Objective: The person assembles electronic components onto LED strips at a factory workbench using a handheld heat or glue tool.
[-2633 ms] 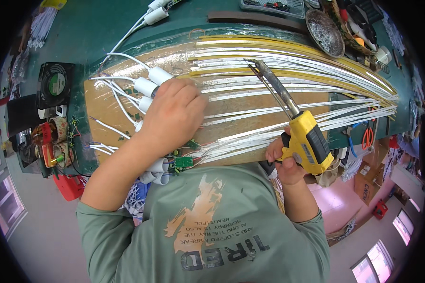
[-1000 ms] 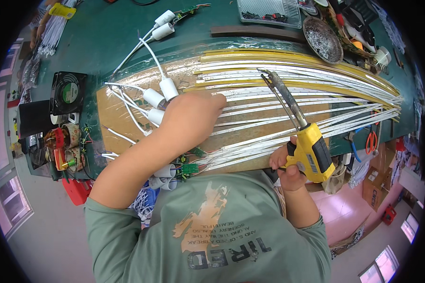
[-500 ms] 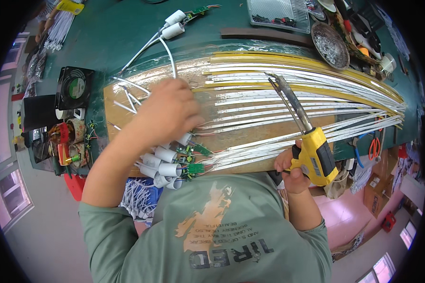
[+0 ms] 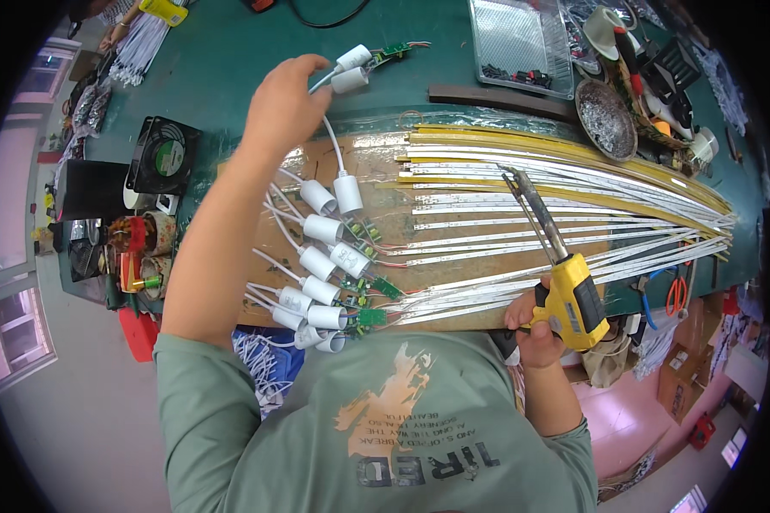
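Observation:
My left hand (image 4: 284, 107) reaches toward the back of the bench, fingers closed around a white cable (image 4: 321, 83). Just beyond its fingertips lie two white cylindrical end caps (image 4: 352, 58), with a green circuit board (image 4: 395, 50) attached. At the right front, my right hand (image 4: 532, 325) grips a yellow and black soldering gun (image 4: 577, 308), its long metal tip pointing up over the strips. Several more white end caps (image 4: 320, 289) with cables and green boards (image 4: 372, 316) lie between my arms. Thin wires join some boards to long white LED strips (image 4: 488, 248).
A brown board (image 4: 376, 278) lies under the caps and strips. Yellow-edged strips (image 4: 556, 145) run along its far side. Around the bench stand a black fan (image 4: 161, 158), a clear plastic tray (image 4: 522, 38), a dark bar (image 4: 496, 101), a round metal dish (image 4: 606, 120) and orange-handled scissors (image 4: 678, 295).
My left hand has moved away from the caps near the middle to the cable at the back, uncovering the row of caps. The soldering gun stays in my right hand.

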Motion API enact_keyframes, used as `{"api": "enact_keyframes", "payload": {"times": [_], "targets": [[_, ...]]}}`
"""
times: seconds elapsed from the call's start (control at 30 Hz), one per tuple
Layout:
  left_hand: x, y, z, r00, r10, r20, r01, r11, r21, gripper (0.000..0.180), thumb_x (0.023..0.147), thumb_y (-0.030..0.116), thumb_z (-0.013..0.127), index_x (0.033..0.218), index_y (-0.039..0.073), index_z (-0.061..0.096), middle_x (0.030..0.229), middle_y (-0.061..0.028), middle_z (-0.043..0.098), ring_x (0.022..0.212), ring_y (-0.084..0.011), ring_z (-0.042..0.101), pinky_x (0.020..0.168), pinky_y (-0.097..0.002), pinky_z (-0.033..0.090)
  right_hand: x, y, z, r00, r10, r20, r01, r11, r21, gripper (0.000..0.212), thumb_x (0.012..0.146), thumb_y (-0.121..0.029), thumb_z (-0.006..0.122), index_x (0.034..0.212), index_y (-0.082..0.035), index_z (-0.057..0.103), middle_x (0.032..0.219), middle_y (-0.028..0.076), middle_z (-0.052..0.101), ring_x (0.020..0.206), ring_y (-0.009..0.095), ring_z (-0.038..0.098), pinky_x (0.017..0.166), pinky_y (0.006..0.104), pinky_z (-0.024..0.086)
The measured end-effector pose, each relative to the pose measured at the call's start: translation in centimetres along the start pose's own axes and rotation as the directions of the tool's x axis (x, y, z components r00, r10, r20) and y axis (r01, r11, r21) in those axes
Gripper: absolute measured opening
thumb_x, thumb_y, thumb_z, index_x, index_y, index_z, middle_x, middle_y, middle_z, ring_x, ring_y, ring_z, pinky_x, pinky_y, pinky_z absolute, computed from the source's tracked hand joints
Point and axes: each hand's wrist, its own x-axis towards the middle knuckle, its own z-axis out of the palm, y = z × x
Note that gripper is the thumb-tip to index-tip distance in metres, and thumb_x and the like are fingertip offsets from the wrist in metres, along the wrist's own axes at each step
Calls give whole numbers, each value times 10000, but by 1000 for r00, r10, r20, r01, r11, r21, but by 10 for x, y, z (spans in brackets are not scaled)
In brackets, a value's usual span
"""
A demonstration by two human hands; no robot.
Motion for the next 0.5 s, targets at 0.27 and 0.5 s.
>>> {"api": "enact_keyframes", "payload": {"times": [0.27, 0.5], "targets": [[21, -17, 25, 990, 140, 20, -141, 968, 209, 365, 758, 277, 727, 1069, 90, 691, 980, -112, 658, 963, -307, 635, 856, -424, 508, 1, 2, -1, 997, -48, 63, 48, 999, -11, 708, 874, -317, 745, 1380, 31, 394, 801, 35, 508, 696, 146, 494, 614, 306, 460], [4, 28, -47, 921, 389, -32, -386, 919, 76, 303, 768, 115, 718, 1049, 57, 622, 1080, -102, 653, 1057, -313, 606, 925, -392, 481, 1, 0, -1, 999, -24, 29, 25, 1000, -15, 736, 863, -362, 751, 1392, 1, 392, 767, 25, 493, 662, 145, 495, 592, 302, 455]]}}
